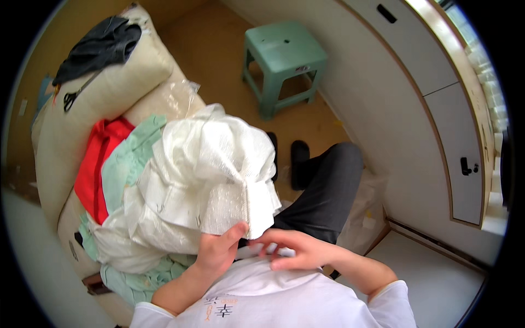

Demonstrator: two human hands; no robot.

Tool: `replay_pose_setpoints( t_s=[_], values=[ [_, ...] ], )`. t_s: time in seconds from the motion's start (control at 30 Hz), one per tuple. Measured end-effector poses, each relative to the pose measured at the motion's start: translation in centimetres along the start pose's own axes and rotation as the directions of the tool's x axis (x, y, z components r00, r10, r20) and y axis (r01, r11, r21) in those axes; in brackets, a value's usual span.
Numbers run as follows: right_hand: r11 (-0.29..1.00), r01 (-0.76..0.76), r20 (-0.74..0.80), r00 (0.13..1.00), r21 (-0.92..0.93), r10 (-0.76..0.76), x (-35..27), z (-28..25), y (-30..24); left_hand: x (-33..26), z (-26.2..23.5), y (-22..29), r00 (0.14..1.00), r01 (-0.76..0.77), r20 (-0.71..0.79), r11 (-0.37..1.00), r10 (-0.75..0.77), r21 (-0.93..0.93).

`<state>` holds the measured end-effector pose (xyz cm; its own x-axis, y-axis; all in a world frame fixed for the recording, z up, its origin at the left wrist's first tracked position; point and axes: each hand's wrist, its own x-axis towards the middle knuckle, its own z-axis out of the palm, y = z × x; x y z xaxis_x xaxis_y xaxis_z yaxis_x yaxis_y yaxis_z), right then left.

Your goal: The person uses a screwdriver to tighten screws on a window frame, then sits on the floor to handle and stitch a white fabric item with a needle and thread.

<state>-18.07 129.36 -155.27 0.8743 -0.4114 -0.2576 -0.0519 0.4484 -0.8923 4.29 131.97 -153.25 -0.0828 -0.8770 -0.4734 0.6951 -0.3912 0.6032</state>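
Note:
A bundled white sheer curtain [216, 142] is heaped over my lap and to the left of it. Its stiff header band [224, 208] lies turned up in front of me, and small metal hooks [159, 208] poke out along it. My left hand [217, 250] grips the band's edge, thumb on top and the other fingers mostly hidden. Just right of it, my right hand [295, 249] has its fingers loosely bent and apart. Its index fingertip is at the band's lower edge; I cannot tell whether it touches.
A cream sofa [158, 63] runs along the left, with a dark garment [101, 46] and scissors [74, 98] on it. Red cloth [93, 169] and mint green cloth [128, 161] lie beside the curtain. A green plastic stool [284, 46] stands ahead, near white cabinets [410, 109].

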Motion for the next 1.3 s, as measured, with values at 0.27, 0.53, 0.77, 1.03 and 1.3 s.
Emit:
replay_pose_setpoints(
  t_s=[0.27, 0.53, 0.77, 1.03, 1.3],
  values=[
    [0.5, 0.171, -0.274, 0.952, 0.849, 0.14, 6.4, 3.3, 0.8, -2.9, -1.2, -0.8, 0.924, -0.154, -0.314, 0.964, 0.217, 0.216],
    [0.751, 0.302, -0.465, 0.885, 0.587, 0.008, 6.6, 4.1, -0.1, -5.1, -3.9, 2.6, 0.843, -0.399, 0.264, 0.214, 0.468, 0.892],
    [0.857, 0.25, -0.543, 0.839, 0.45, 0.04, 5.8, 4.9, -0.4, -3.1, -2.0, 1.8, 0.86, -0.43, 0.354, 0.148, 0.368, 0.891],
    [0.916, 0.303, -0.605, 0.792, 0.262, -0.089, 5.8, 5.8, -0.7, -4.0, -1.6, 0.8, 0.895, -0.395, 0.263, 0.37, 0.359, 0.841],
    [0.931, 0.348, -0.692, 0.7, 0.11, -0.18, 5.5, 7.3, -0.4, -3.9, -1.1, 0.0, 0.892, -0.36, 0.187, 0.395, 0.412, 0.845]
  ],
)
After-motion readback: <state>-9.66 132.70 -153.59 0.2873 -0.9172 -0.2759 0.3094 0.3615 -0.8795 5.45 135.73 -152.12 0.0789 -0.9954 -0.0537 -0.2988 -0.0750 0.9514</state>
